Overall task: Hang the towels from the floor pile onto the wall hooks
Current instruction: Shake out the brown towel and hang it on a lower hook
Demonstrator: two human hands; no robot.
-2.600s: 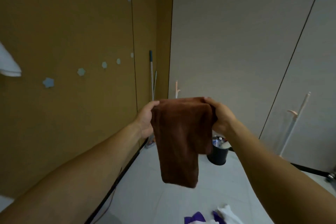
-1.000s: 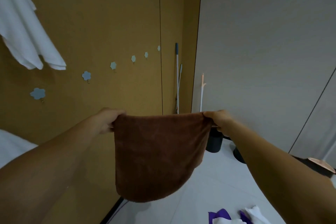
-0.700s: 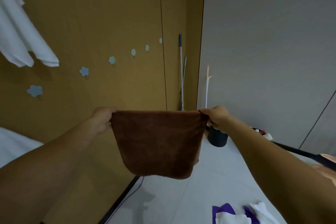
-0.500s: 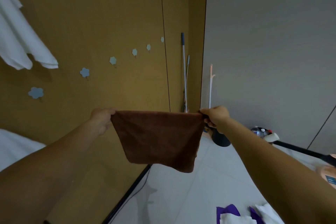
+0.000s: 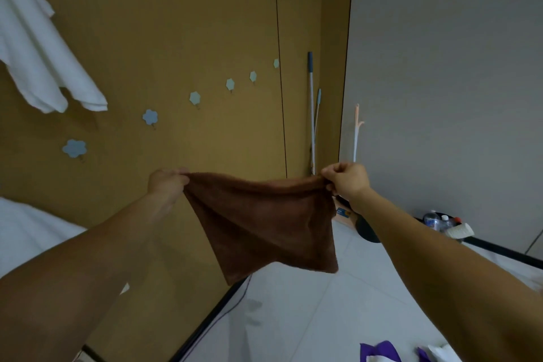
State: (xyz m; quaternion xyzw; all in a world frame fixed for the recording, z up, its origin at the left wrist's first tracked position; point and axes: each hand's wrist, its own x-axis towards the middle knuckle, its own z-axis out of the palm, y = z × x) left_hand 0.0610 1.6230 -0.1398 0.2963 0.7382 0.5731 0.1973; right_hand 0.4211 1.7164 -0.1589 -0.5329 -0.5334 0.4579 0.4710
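Against the tan wall (image 5: 176, 23), I had spread the brown towel (image 5: 264, 220) wider than a moment before, so a hook could take it. Its top edge ran level, left to right, the cloth hanging toward the floor. Left hand (image 5: 166, 182) and right hand (image 5: 346, 181) each pinched a top corner, below the blue flower hooks (image 5: 150, 117).

brown towel (image 5: 264, 220) spread wider, top edge now sagging — lower hem swung up

Utility room: wall hooks (image 5: 150, 117), mop handles (image 5: 311, 103).
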